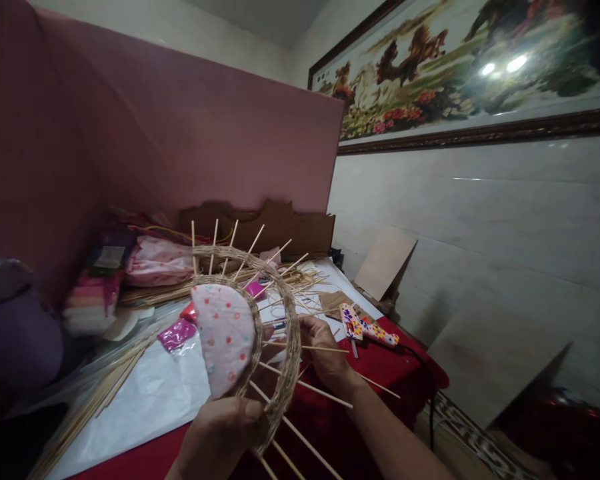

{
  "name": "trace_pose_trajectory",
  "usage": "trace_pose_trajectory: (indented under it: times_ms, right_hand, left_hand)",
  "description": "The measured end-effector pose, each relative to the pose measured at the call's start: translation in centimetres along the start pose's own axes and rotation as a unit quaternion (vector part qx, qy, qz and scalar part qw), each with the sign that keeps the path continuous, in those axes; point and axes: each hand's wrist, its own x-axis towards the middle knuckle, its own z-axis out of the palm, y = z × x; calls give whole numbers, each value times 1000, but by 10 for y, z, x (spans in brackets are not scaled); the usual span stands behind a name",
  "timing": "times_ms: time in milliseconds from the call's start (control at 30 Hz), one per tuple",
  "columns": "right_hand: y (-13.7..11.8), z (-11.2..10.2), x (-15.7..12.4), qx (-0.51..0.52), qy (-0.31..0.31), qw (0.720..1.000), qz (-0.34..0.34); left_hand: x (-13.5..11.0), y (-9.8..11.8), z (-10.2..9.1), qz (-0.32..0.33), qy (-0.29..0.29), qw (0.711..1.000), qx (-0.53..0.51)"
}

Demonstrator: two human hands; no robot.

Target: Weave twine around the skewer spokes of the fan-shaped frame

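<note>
A half-round woven frame (291,313) of pale sticks and jute twine is held up over the table. Its flat centre is a half-circle pad (225,337) in white fabric with small red and orange prints. Two twine bands curve around the pad, and the sticks fan out through them. My left hand (225,427) is closed on the frame's lower end, thumb on the near side. At the right part of the outer band, my right hand (325,350) is closed around the band's edge beside a stick; some of its fingers are hidden behind the frame.
A flower-patterned glue gun (367,328) lies on the red tablecloth (380,380), its cord dropping over the right edge. Loose sticks (115,373) lie on plastic sheeting at left, near a magenta packet (177,333). Fabric bundles (157,261) and cardboard (300,233) stand behind.
</note>
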Motion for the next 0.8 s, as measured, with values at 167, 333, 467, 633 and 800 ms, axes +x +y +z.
trace_pose_trajectory:
  times_ms: [167, 333, 467, 633, 800]
  right_hand:
    - [1, 1, -2, 4, -14, 1000, 14]
    - [-2, 4, -5, 5, -15, 1000, -6]
    - [-4, 6, -4, -21, -32, 999, -27]
    - [0, 4, 4, -63, -21, 995, -77]
    - [-1, 4, 3, -68, -15, 994, -82]
  left_hand:
    - [1, 1, 8, 38, -8, 999, 31]
    - [2, -2, -1, 25, -14, 1000, 3]
    - [1, -1, -11, -9, -100, 992, -81]
    - [2, 8, -13, 43, -145, 983, -106]
    - [2, 19, -14, 39, -169, 973, -152]
